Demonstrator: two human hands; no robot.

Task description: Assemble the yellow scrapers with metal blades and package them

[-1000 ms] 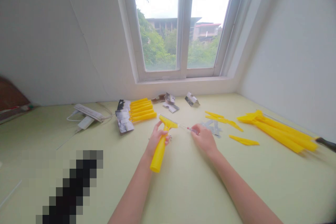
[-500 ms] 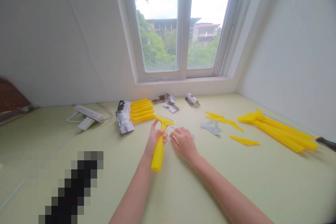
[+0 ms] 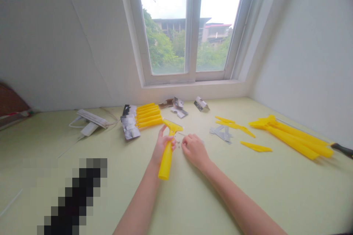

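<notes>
A big white window [image 3: 192, 25] is being set into the sloping white wall [image 3: 55, 44]. Bright daylight is being let in through the glass. Green trees [image 3: 161, 46] and a big house [image 3: 216, 33] are being seen outside. Another white wall [image 3: 303, 51] on the right is being lit softly, and a pale green table [image 3: 248, 198] is being lit too.

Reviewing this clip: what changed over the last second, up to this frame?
The right hand has moved left, closer to the yellow plastic scraper, and the thin rod it held earlier no longer shows. The left hand keeps gripping the scraper, whose head has turned slightly left. The row of yellow handles and the yellow pieces at right stayed put.
</notes>
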